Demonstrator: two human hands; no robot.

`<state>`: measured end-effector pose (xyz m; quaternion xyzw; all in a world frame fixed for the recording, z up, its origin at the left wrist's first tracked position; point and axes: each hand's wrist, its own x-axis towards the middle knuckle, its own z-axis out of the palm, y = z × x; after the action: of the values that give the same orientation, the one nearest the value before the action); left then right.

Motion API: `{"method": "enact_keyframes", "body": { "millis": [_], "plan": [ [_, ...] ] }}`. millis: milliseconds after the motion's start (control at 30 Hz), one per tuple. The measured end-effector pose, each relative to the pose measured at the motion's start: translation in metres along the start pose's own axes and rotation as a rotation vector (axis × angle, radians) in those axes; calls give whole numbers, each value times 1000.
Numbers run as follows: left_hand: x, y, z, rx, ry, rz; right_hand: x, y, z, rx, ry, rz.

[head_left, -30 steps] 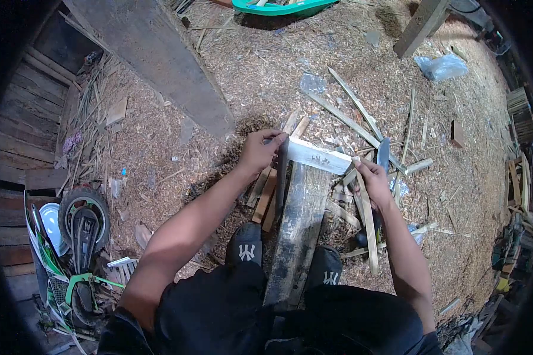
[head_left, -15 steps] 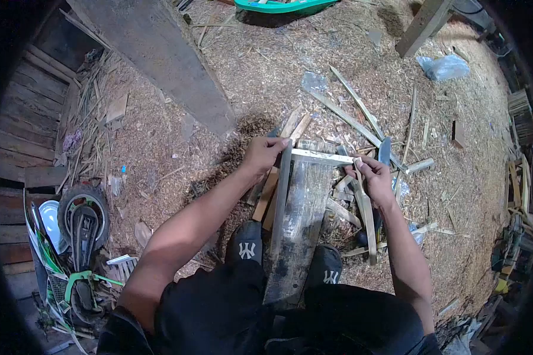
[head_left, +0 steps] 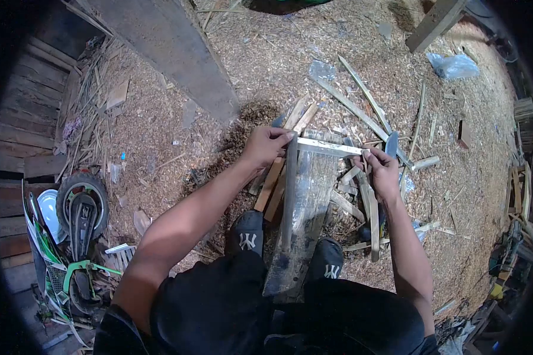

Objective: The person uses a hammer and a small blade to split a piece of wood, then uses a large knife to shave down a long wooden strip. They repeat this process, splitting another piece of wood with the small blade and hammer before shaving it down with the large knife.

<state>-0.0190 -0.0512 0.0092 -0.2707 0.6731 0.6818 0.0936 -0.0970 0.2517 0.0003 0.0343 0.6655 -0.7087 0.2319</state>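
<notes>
Both hands pinched on a three-piece wooden frame

Far left of the grip we log a green-framed bike with its wheel; nearer, above the left forearm, a broad timber slants down; left hand has thumb and fingers closed together on the top end of the left strip, which runs down from that grip toward our knees; between the two grips we mark the pale crosspiece, spanning from the left strip to the right fingers; below it, a worn plank extends toward our lap, a slipper to its left, another slipper to its right; right hand is clamped on the right end of the pale crosspiece; right strip hangs below that grip; loose sticks lie beyond it; farther out to the right, a plastic bag on the shavings.
</notes>
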Motion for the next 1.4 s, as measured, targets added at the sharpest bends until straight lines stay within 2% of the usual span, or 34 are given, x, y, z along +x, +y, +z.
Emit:
{"method": "enact_keyframes", "body": {
  "millis": [100,300,367,400,467,567,767,1100,1400],
  "plan": [
    [-4,5,-2,35,11,-30,3,0,0,8,15,14],
    [-4,4,-6,63,-106,-17,4,-3,1,3,31,14],
    [-6,9,-4,385,-58,88,4,-4,1,-17,38,43],
    [-7,8,-2,383,-58,87,5,-3,0,-19,38,44],
    [-9,4,3,-12,-93,-59,6,-1,-1,25,32,35],
    [-5,0,5,-104,-34,-115,3,-7,3,32,52,68],
    [1,-7,2,-83,-71,-70,7,-4,1,44,47,64],
    [6,-11,-1,-65,-74,-99,13,1,0,54,51,25],
    [6,-11,-4,24,-58,-11,14,0,-6,22,17,42]
  ]
}}
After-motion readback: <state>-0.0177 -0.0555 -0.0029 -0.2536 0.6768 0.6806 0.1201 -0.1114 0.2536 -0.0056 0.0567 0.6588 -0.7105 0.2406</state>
